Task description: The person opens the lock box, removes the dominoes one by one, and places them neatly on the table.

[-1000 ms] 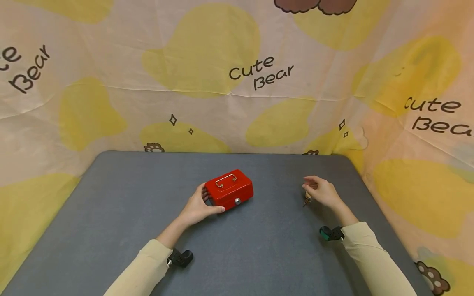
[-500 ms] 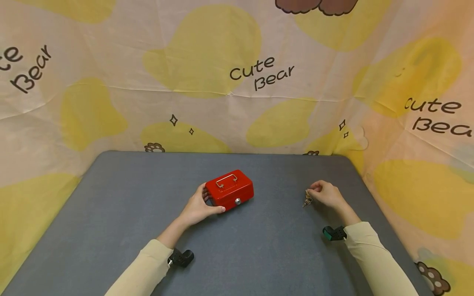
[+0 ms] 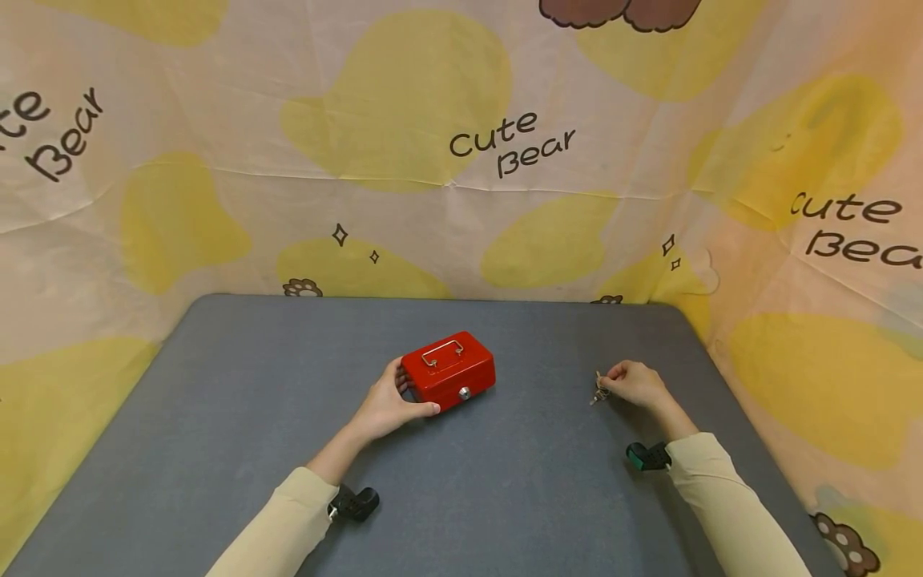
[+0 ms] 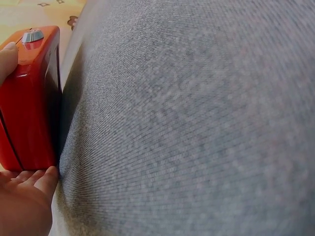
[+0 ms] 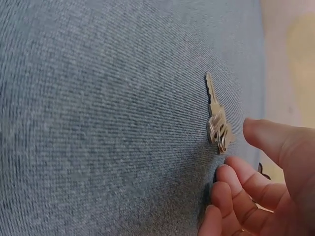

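Observation:
In the head view, a red cash box (image 3: pixel 449 370) with a wire handle on its lid and a silver lock on its front sits closed on the grey table. My left hand (image 3: pixel 384 407) grips its left end, the thumb at the front face and the fingers at the side. The left wrist view shows that thumb (image 4: pixel 7 61) beside the lock (image 4: pixel 33 36). A small bunch of keys (image 5: pixel 218 123) lies on the cloth. Around its near end, my right hand (image 3: pixel 638 385) has thumb and bent fingers apart, a gap showing between thumb and keys in the right wrist view.
Grey fabric covers the tabletop (image 3: pixel 505 497). A printed curtain (image 3: pixel 404 96) hangs along the table's back and sides. Black wrist cameras are strapped to both forearms.
My right hand has come down from above the keys to beside them on the right, uncovering more of them. The left hand and the cash box stay in place.

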`<state>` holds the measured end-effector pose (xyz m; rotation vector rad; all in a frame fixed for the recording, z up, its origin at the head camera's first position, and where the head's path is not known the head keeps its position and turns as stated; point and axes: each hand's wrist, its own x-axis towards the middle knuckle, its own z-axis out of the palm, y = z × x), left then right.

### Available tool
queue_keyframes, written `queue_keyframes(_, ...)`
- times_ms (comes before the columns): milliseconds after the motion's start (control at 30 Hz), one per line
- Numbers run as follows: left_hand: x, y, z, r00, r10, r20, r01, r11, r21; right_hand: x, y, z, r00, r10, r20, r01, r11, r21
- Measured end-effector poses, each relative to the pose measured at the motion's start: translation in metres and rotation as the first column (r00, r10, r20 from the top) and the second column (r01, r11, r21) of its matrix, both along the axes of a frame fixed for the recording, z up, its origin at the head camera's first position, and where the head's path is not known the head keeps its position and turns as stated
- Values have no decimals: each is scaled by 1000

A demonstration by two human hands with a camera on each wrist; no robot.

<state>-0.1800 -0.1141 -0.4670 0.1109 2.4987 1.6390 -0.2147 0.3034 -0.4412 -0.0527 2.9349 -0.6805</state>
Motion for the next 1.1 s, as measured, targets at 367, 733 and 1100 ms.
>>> queue_keyframes(367,1,1,0,1000,1,3,-1,1000,-17,1,-6,-2,1000,-30,7,30,999,38)
queue_keyframes(733,1,1,0,1000,3,2,-3,1000,-15,-1,-6,-3,1000,-15,-20,16,999,51)
queue_keyframes(1100,1,1,0,1000,0,5,0,1000,-15,-1,-10,-4,1000,-23,-9,23,999,26)
